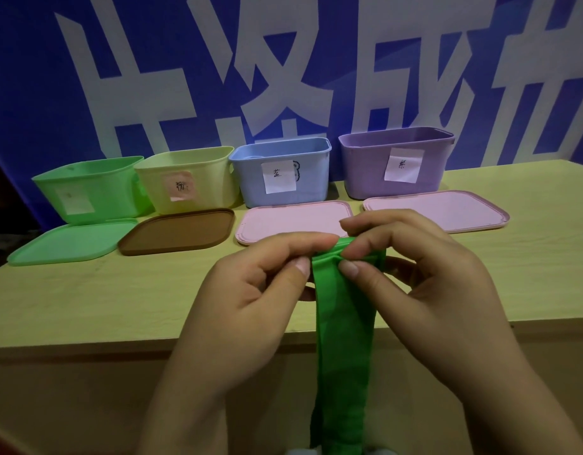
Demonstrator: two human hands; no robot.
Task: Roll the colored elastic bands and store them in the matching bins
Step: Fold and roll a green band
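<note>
head view: both hands meet above the near edge of the counter (86, 310), pinching the top end of a green elastic band (339, 356). the left hand (250, 290) and right hand (425, 277) each hold it between curled fingers and thumb, a first small fold started at that top end. the band's long axis runs from the fingers straight down toward the person, hanging below the counter edge, so rolling would likely proceed down its length. the matching green bin (86, 188) stands open far left, well apart, nearer the left hand. beside it in a row: yellow bin (188, 178), blue bin (280, 172), purple bin (395, 159), with four lids lying flat in front; nothing blocks the way
</note>
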